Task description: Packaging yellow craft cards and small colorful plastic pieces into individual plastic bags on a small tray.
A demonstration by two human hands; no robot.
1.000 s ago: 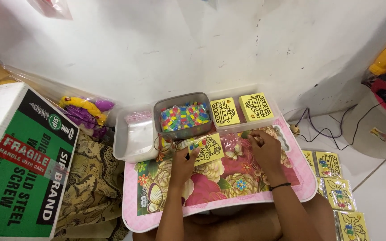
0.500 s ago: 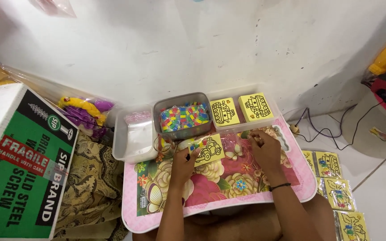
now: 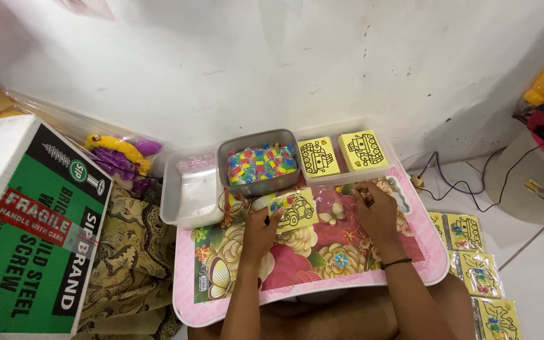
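Two hands rest apart on the pink flowered lap tray (image 3: 322,286) across my knees. Behind it sit a clear tub (image 3: 187,204), a grey tub of coloured pieces (image 3: 260,165) and two stacks of yellow cards (image 3: 341,154). My left hand (image 3: 260,230) pinches the yellow car card (image 3: 296,211) at its edge; my right hand (image 3: 376,211) is curled near the tray's far corner, and I cannot tell what it grips.

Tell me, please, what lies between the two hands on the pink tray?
In the head view, a yellow card that the left hand holds, then bare floral tray up to the right hand.
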